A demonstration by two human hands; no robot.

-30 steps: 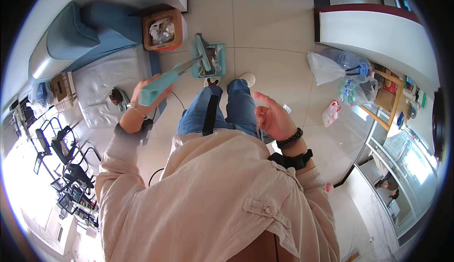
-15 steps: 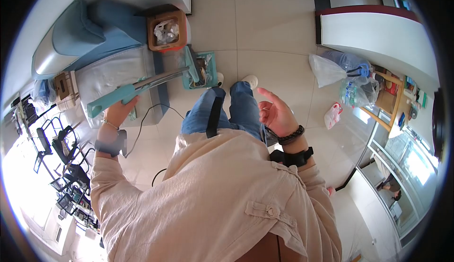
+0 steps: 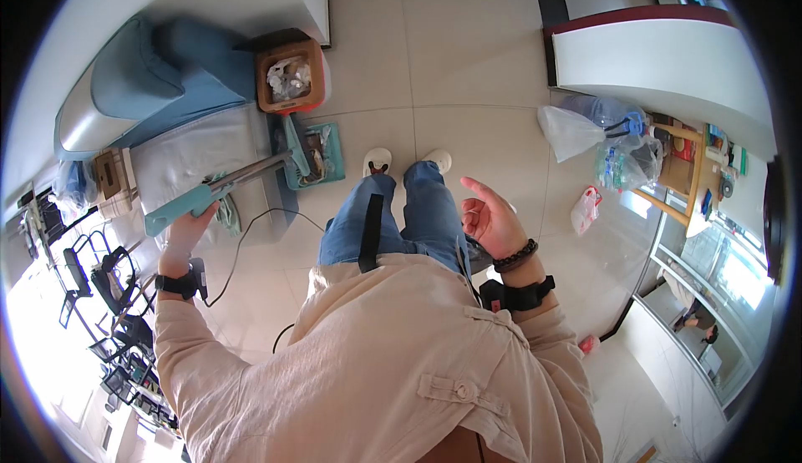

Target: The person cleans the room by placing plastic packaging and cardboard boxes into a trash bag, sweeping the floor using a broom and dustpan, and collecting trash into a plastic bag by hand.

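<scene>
My left hand [image 3: 190, 233] is closed around the teal grip of a long-handled dustpan [image 3: 332, 154], on the left side of the head view. A metal tube slants from the grip to the teal pan, which rests on the floor just ahead of my left shoe. Dark and light bits lie in the pan, too small to name. My right hand [image 3: 491, 219] hangs beside my right thigh, holding nothing. Its index finger points out while the other fingers are loosely bent.
An orange-rimmed bin [image 3: 317, 79] with plastic waste stands beyond the pan, near a blue sofa [image 3: 138, 79]. A black cable [image 3: 244, 233] curves near my left leg. On the right are a large water bottle [image 3: 606, 111], a small plastic bag [image 3: 586, 210] and a wooden shelf [image 3: 681, 175].
The dustpan has shifted left, away from my feet, and my left hand has moved left and slightly back with its handle. My right hand stays by my thigh.
</scene>
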